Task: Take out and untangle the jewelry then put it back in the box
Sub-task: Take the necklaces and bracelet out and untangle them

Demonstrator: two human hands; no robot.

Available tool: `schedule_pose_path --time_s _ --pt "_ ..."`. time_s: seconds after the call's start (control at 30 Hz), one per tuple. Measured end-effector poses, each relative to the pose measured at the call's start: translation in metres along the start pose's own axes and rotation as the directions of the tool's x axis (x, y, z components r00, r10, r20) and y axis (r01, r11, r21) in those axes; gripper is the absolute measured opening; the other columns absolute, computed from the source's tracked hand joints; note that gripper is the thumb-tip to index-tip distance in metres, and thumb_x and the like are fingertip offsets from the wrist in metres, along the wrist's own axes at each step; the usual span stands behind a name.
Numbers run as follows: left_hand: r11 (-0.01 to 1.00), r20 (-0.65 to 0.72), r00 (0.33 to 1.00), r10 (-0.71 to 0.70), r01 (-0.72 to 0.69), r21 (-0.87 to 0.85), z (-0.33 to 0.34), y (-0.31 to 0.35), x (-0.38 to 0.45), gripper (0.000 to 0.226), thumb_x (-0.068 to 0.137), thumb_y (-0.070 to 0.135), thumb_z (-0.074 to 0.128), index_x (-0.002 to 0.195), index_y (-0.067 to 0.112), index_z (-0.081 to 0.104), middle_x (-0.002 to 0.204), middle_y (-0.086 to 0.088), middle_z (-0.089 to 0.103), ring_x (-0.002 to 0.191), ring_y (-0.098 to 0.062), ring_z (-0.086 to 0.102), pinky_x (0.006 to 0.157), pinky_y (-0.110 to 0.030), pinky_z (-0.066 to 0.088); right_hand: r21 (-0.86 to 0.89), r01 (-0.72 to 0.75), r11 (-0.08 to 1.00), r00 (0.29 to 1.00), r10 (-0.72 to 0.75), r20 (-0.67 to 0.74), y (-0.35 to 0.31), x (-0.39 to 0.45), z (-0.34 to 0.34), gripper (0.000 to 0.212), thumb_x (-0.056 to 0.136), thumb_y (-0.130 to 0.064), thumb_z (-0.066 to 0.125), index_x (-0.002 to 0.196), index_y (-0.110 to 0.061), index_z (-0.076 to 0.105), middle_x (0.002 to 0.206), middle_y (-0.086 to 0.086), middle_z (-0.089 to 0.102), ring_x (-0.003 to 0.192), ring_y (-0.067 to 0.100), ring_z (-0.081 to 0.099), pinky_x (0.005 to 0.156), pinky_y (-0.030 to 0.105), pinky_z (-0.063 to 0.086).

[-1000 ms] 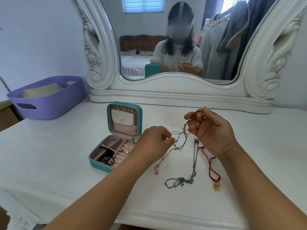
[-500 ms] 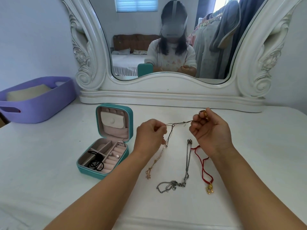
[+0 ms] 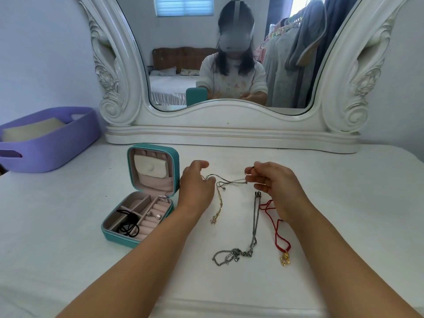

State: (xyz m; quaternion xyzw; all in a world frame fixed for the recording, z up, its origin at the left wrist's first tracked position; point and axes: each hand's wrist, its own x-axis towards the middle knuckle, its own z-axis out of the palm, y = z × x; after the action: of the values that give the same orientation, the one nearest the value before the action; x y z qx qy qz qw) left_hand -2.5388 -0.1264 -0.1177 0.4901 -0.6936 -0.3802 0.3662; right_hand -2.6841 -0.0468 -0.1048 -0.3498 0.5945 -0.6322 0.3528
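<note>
A teal jewelry box (image 3: 119, 235) stands open on the white dresser, with a black cord (image 3: 128, 223) and small silver pieces inside. My left hand (image 3: 196, 188) and my right hand (image 3: 274, 187) each pinch an end of a thin dark cord bracelet (image 3: 227, 181) stretched between them just above the tabletop. A thin gold chain (image 3: 219, 206) hangs from the cord near my left hand down to the table. A silver chain (image 3: 253, 228) lies in front of me, and a red cord with a gold charm (image 3: 278, 235) lies to its right, partly under my right wrist.
A large white carved mirror (image 3: 229, 131) stands at the back of the dresser and reflects a person with a headset. A purple plastic basket (image 3: 50, 143) holding a beige item sits at the far left.
My hands have moved apart and lower, pulling the thin cord out straight between them. The camera has shifted slightly, so the box appears further left.
</note>
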Motion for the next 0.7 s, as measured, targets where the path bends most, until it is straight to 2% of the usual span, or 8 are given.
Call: schedule_pose_path --time_s 0.03,0.1,0.17,0.23,0.37,0.43,0.57,0.7 --pt "0.994 0.024 0.999 0.039 -0.042 0.102 -0.002 0.0 -0.002 0.028 0.087 0.013 0.056 0.114 0.019 0.054 0.114 0.002 0.045 0.082 -0.013 0.055 0.081 -0.026 0.041 -0.097 0.013 0.995 1.0 -0.011 0.013 0.001 -0.002 0.002 0.021 0.086 -0.024 0.057 0.072 -0.009 0.063 0.084 0.003 0.07 0.084 0.019 0.063 0.082 0.034 0.046" --pt "0.958 0.1 0.99 0.103 -0.125 0.256 -0.005 -0.001 -0.007 0.017 0.082 0.019 0.061 0.098 0.024 0.06 0.107 0.003 0.05 0.08 -0.014 0.055 0.079 -0.028 0.046 -0.281 0.055 0.958 0.998 -0.05 0.024 0.002 -0.006 0.003 0.022 0.082 -0.028 0.063 0.076 -0.007 0.067 0.08 0.004 0.068 0.077 0.016 0.06 0.074 0.029 0.045" --pt "0.927 0.218 0.972 0.084 -0.157 0.342 -0.01 -0.001 -0.016 0.006 0.077 0.023 0.064 0.077 0.028 0.061 0.09 0.004 0.061 0.079 -0.015 0.058 0.076 -0.031 0.051 -0.416 0.097 0.904 0.995 -0.089 0.037 0.001 -0.01 0.005 0.022 0.081 -0.027 0.067 0.077 -0.006 0.068 0.075 0.001 0.061 0.065 0.011 0.053 0.062 0.023 0.041" --pt "0.912 0.315 0.948 0.041 -0.165 0.376 -0.015 -0.002 -0.024 0.006 0.073 0.022 0.065 0.069 0.026 0.062 0.077 0.006 0.066 0.074 -0.014 0.06 0.071 -0.03 0.051 -0.48 0.106 0.871 0.994 -0.089 0.058 0.001 -0.01 0.005 0.019 0.081 -0.025 0.068 0.078 -0.006 0.069 0.072 -0.003 0.058 0.058 0.007 0.048 0.057 0.022 0.038" --pt "0.899 0.394 0.918 0.037 -0.203 0.387 -0.027 -0.003 -0.03 0.009 0.072 0.012 0.061 0.069 0.02 0.065 0.063 0.007 0.068 0.064 -0.009 0.06 0.069 -0.029 0.052 -0.515 0.075 0.854 0.996 -0.04 0.078 0.002 -0.01 0.005 0.013 0.08 -0.02 0.066 0.077 -0.008 0.07 0.061 -0.006 0.058 0.045 0.0 0.045 0.049 0.016 0.033" --pt "0.895 0.429 0.903 0.014 -0.203 0.398 -0.034 -0.003 -0.031 0.009 0.07 0.011 0.062 0.069 0.019 0.066 0.06 0.008 0.067 0.061 -0.007 0.059 0.068 -0.027 0.053 -0.522 0.061 0.851 0.996 -0.017 0.088 0.001 -0.011 0.004 0.013 0.079 -0.018 0.065 0.072 -0.007 0.069 0.06 -0.005 0.061 0.047 0.001 0.047 0.049 0.016 0.034" --pt "0.854 0.482 0.876 -0.019 -0.237 0.464 -0.045 -0.002 -0.035 0.006 0.07 0.016 0.064 0.071 0.021 0.067 0.065 0.008 0.068 0.059 -0.007 0.057 0.066 -0.026 0.051 -0.552 0.018 0.833 0.978 0.101 0.184 -0.004 -0.016 0.009 0.012 0.076 -0.015 0.065 0.069 -0.007 0.068 0.061 0.003 0.069 0.051 0.008 0.051 0.055 0.02 0.041" --pt "0.857 0.421 0.906 0.046 -0.252 0.449 -0.047 -0.004 -0.037 0.003 0.078 0.02 0.062 0.079 0.021 0.065 0.071 0.006 0.063 0.063 -0.01 0.055 0.064 -0.024 0.046 -0.63 -0.026 0.776 0.945 0.224 0.237 -0.007 -0.023 0.022 0.01 0.074 -0.017 0.066 0.068 -0.009 0.066 0.059 0.003 0.069 0.051 0.011 0.047 0.058 0.025 0.04"
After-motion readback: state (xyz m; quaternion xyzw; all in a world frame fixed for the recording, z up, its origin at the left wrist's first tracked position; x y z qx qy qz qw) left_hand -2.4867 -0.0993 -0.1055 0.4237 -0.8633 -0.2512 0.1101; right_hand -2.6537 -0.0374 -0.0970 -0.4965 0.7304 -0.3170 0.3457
